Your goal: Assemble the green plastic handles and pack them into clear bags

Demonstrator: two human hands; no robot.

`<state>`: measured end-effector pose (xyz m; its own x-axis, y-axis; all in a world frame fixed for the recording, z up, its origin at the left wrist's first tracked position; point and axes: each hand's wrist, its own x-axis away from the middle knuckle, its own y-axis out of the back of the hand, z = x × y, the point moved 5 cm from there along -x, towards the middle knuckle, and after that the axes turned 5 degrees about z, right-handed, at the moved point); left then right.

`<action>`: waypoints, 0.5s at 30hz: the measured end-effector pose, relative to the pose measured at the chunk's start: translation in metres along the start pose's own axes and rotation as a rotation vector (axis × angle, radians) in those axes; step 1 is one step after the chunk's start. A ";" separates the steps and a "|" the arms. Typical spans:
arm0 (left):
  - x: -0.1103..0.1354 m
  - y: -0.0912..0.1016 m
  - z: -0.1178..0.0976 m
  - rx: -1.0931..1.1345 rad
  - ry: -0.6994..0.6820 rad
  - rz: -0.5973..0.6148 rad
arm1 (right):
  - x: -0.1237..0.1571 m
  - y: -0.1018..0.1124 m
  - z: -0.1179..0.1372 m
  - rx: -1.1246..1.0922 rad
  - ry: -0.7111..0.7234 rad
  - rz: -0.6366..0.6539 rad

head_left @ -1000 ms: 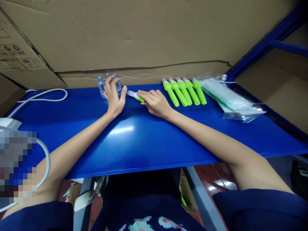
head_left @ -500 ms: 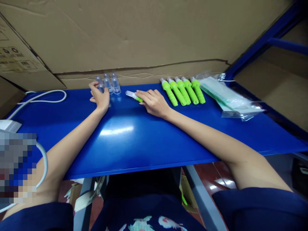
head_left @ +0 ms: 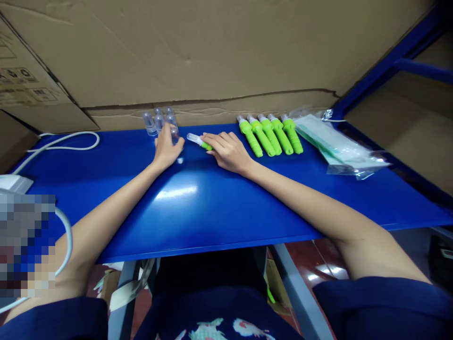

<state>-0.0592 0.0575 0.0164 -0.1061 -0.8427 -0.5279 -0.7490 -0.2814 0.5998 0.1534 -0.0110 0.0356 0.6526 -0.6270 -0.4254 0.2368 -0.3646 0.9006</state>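
My right hand (head_left: pixel 228 151) rests on the blue table (head_left: pixel 198 198) with its fingers closed over a green pen-like device (head_left: pixel 198 140) whose clear tip sticks out to the left. My left hand (head_left: pixel 166 146) lies just left of it, fingers curled round a small clear cap (head_left: pixel 174 134) taken from the cluster of clear caps (head_left: pixel 154 120) standing at the back edge. A row of several green devices (head_left: pixel 271 134) lies to the right of my right hand.
A clear plastic bag (head_left: pixel 336 146) of pale green items lies at the far right. Cardboard sheets (head_left: pixel 198 52) wall off the back. A white cable (head_left: pixel 65 139) loops across the left end, beside a white box (head_left: pixel 12 182).
My left hand moved right from the left side of the clear caps and closed on one, bringing it toward the device's tip. My right hand stayed put.
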 end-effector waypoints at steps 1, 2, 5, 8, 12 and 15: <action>0.002 -0.002 -0.003 -0.014 -0.009 0.033 | 0.000 0.000 0.000 -0.002 0.002 0.002; 0.004 -0.004 -0.007 -0.029 -0.021 0.063 | 0.000 0.000 0.000 -0.003 0.002 0.003; 0.007 -0.005 -0.016 -0.083 -0.072 0.106 | 0.000 0.000 0.000 -0.001 -0.003 0.002; 0.008 -0.004 -0.020 -0.109 -0.100 0.119 | 0.000 0.000 0.000 -0.006 -0.007 0.001; 0.006 -0.001 -0.017 -0.014 -0.088 0.086 | 0.000 0.000 0.000 -0.016 -0.005 -0.003; 0.002 0.002 -0.009 0.114 0.011 0.029 | 0.001 0.000 0.000 -0.010 -0.003 -0.005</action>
<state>-0.0554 0.0509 0.0219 -0.1221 -0.8551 -0.5039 -0.8152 -0.2033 0.5424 0.1539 -0.0113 0.0352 0.6493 -0.6273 -0.4299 0.2468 -0.3609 0.8994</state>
